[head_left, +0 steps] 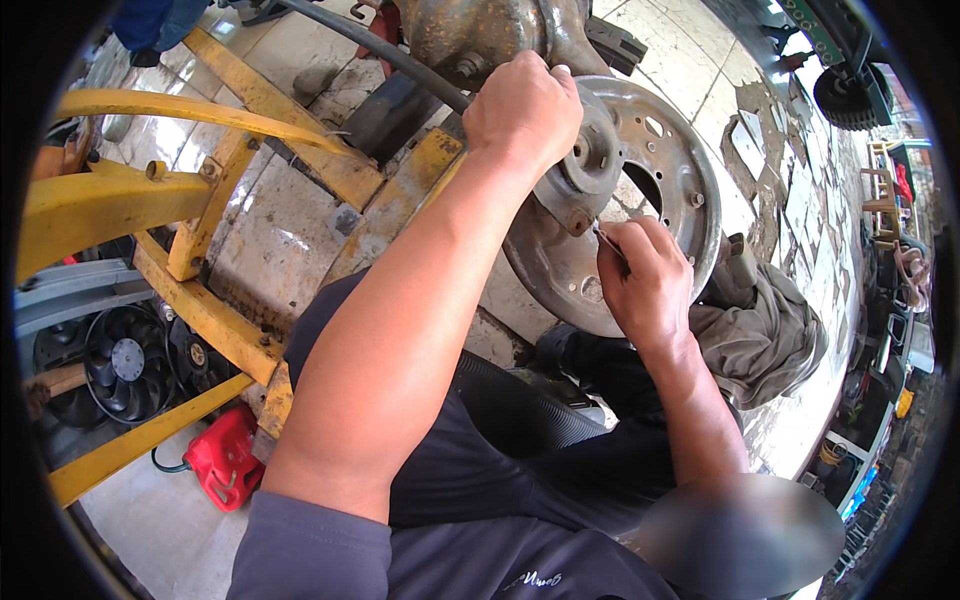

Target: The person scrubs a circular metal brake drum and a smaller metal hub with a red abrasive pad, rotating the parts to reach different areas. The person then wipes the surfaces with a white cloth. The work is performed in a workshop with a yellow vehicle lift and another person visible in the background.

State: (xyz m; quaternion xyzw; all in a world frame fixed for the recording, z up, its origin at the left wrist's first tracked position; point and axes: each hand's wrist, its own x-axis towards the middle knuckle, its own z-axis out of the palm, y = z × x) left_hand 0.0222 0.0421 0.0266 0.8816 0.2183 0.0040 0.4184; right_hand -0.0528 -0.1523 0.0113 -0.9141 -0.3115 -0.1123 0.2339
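A round, rusty metal plate with several holes (672, 125), like a brake backing plate, stands tilted in front of me. Against its left side sits a thick grey metal hub piece (592, 160) with a round bore and a bolt hole at its lower end. My left hand (525, 110) is closed at the hub piece's upper left edge, beside the end of a dark bar (385, 50). What its fingers grip is hidden. Just below the hub piece's lower end, my right hand (645, 270) pinches a small, thin metal piece (608, 241), mostly covered by the fingers.
A rusty axle housing (470, 35) lies behind the plate. Yellow steel frames (120, 205) fill the left, with black fans (127, 358) and a red fuel can (224, 458) below. A brown cloth (765, 335) lies right of the plate. Broken tiles (800, 200) cover the right floor.
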